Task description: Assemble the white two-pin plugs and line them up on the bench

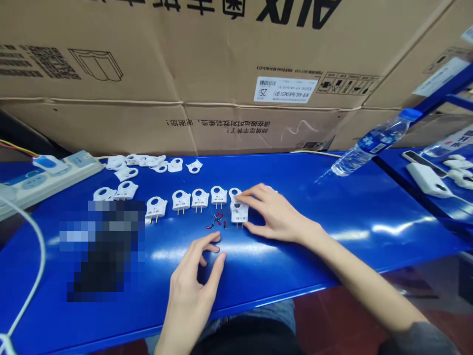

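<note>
My right hand [273,212] has its thumb and fingers around a white two-pin plug [239,213], with the pins pointing toward me. Just behind it, another white plug [235,192] is partly covered by my fingers. My left hand [195,273] hovers near the front of the blue table, fingers curved and apart, holding nothing. Several small red-headed parts with thin metal legs [218,220] lie between the hands. To their left and behind stretches a row of similar white plugs [200,198], each with a round hole at the top.
More white ring-topped pieces [148,160] lie in a heap at the back left. A power strip [70,172] and a white cable [35,231] take up the left side. A water bottle [373,143] leans at the back right before a large cardboard box [221,88]. A pixelated dark object [107,251] lies left.
</note>
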Demonstrator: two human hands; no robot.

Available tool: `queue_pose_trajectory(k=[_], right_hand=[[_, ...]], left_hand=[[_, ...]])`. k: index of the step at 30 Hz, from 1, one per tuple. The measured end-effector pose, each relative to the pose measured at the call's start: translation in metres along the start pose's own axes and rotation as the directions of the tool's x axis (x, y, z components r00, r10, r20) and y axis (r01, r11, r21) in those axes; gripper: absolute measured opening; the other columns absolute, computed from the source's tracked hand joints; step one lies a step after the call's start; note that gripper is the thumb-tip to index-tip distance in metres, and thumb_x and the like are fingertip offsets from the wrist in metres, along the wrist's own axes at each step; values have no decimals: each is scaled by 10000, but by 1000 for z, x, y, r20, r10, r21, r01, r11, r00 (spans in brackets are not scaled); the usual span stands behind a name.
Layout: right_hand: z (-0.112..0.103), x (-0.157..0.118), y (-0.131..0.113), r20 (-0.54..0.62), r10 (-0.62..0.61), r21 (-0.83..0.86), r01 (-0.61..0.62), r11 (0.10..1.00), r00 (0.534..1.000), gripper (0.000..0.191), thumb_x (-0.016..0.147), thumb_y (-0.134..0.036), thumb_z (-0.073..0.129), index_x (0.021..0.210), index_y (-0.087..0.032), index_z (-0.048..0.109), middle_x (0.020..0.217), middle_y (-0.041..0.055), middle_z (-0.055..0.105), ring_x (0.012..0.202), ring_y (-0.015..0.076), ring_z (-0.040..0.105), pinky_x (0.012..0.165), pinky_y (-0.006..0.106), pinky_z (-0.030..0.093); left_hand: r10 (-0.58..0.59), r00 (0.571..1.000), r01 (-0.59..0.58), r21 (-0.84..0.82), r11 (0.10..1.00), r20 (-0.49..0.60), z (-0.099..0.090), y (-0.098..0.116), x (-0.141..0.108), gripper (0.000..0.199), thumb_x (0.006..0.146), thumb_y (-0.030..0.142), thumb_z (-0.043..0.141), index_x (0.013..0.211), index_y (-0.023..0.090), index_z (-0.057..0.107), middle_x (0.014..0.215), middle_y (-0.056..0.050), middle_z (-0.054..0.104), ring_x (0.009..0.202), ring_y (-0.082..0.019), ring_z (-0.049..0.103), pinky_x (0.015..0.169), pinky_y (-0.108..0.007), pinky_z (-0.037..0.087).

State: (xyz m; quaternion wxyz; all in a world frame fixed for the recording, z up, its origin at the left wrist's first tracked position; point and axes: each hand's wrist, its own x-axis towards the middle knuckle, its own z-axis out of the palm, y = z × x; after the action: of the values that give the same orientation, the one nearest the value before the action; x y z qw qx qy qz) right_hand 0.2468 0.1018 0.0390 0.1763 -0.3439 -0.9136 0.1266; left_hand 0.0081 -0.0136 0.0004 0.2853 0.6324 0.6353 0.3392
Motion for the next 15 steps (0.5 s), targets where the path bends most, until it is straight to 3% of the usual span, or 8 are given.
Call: queue_pose_trajectory(k=[7, 15], right_hand=[[-14, -8, 36, -64, 119, -113, -126, 986, 991, 572, 858, -313, 731, 1409, -202, 621, 1476, 161, 565, 1349, 362, 522, 1112, 578, 483], [-4, -10, 45, -16, 161, -147, -161, 976, 987, 592, 848, -266, 698, 1428, -182, 614, 1660, 177, 373, 1523, 366, 392, 1266, 630, 281]], left_hand=[[24, 1000, -24, -3, 1000, -3, 0, 2, 0, 327, 973, 481, 597, 1248, 314, 659, 1092, -26, 720, 787, -159, 623, 731, -303, 553], [22, 1000, -22, -15, 1000, -1, -1, 6, 0, 320, 988, 470, 569, 1247, 312, 673, 1134, -41, 710, 864, -182, 645, 762, -321, 556]])
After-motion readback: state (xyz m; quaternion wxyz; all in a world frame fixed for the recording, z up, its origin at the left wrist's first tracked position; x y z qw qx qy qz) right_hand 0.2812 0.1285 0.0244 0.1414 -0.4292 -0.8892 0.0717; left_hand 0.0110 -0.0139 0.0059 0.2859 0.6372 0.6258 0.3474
